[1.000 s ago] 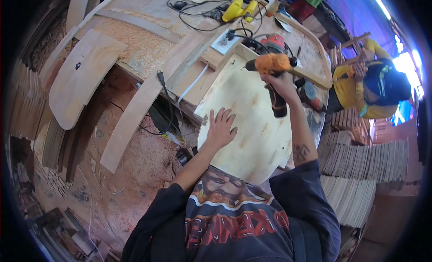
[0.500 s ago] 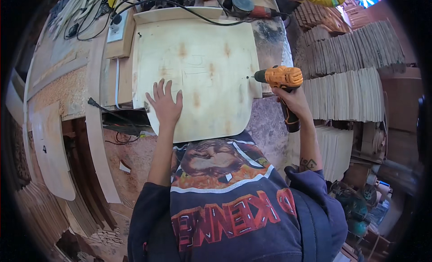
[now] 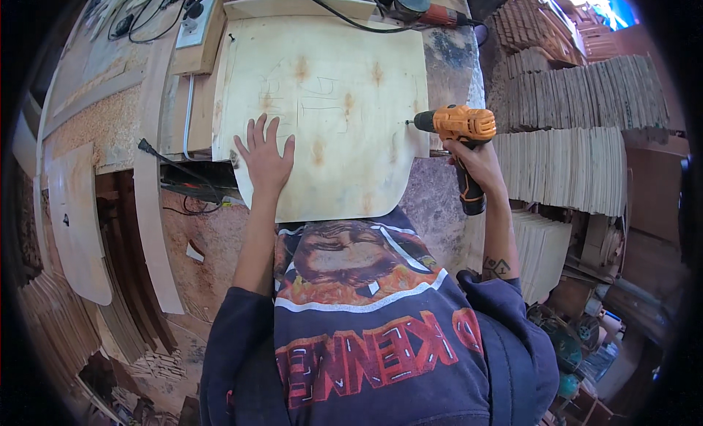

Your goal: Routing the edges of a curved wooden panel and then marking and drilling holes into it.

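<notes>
Right of centre in the frame, the orange drill [image 3: 463, 123] sits in the right hand [image 3: 476, 162], that grip closed round its handle, the body just above the fingers. The left hand [image 3: 267, 161], fingers spread wide, lies on the pale panel [image 3: 351, 162] at centre. Pencil marks [image 3: 318, 96] cross the panel; bold red lettering [image 3: 381, 353] fills the shirt [image 3: 439, 382]. The drill points left, long axis nearly level, bit over the panel's right edge; contact I can't tell.
</notes>
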